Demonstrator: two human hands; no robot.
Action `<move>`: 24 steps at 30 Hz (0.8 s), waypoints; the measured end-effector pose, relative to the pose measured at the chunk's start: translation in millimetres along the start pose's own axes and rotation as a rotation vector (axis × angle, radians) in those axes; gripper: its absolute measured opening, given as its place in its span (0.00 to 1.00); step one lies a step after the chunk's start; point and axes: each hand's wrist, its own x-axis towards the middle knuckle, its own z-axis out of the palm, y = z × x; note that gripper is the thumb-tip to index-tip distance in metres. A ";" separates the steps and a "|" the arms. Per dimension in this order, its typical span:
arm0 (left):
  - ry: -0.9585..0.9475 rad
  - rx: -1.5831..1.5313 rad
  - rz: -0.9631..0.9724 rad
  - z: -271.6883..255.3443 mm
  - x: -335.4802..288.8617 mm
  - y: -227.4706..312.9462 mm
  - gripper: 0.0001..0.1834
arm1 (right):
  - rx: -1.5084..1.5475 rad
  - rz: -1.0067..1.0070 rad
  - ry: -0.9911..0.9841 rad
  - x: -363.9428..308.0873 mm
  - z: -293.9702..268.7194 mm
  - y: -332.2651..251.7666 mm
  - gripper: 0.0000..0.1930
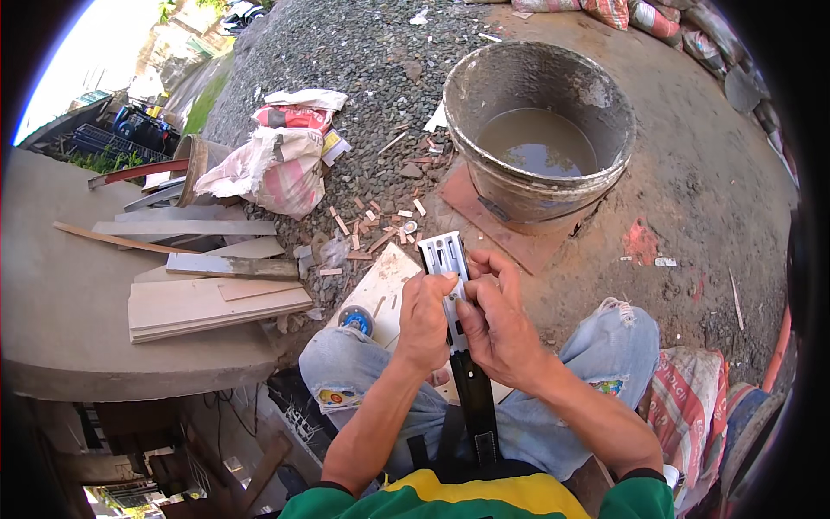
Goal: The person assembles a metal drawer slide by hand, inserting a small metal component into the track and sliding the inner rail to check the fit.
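Evidently, we are at a fine handling step on the metal rail [443,253]: its silver end sits between our hands, its black section [475,394] running back toward our lap. Our left hand [422,324] grips the rail's left side, thumb on its face; our right hand [506,333] pinches its right side, fingers curled. Next seems to call for a steady left hold and careful right-hand pressure. Beyond the rail, rightward, stands the bucket [519,197]; left of it lie flat planks [203,307].

Bucket [527,199] blocking hands [421,327] ahead, boards [207,309] left, passage between over wood scraps [382,240]
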 end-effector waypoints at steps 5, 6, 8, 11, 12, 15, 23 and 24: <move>0.014 -0.024 0.022 2.2 0.3 -5.4 0.18 | -0.101 0.004 0.027 1.4 -2.0 -8.7 0.11; 0.016 -0.017 0.027 4.6 -0.4 -4.8 0.18 | -0.129 0.003 0.049 1.3 -2.1 -10.2 0.11; 0.039 -0.027 0.009 8.7 -2.5 -1.5 0.17 | -0.187 0.007 0.052 1.6 -2.0 -13.6 0.11; 0.035 -0.046 -0.004 11.8 -5.3 4.1 0.16 | -0.257 0.032 0.045 2.9 -4.1 -21.7 0.11; 0.011 -0.057 0.003 11.7 -6.0 5.4 0.16 | -0.267 0.052 0.033 3.4 -4.4 -24.5 0.11; 0.003 -0.043 0.009 12.0 -6.9 7.0 0.16 | -0.281 0.103 0.029 4.1 -6.2 -31.5 0.11; 0.120 0.114 0.015 18.2 -8.7 10.9 0.20 | -0.052 0.226 0.267 -4.8 23.2 -29.0 0.09; 0.091 0.104 0.025 16.4 -8.1 10.3 0.20 | -0.025 0.228 0.256 -5.5 23.3 -27.5 0.09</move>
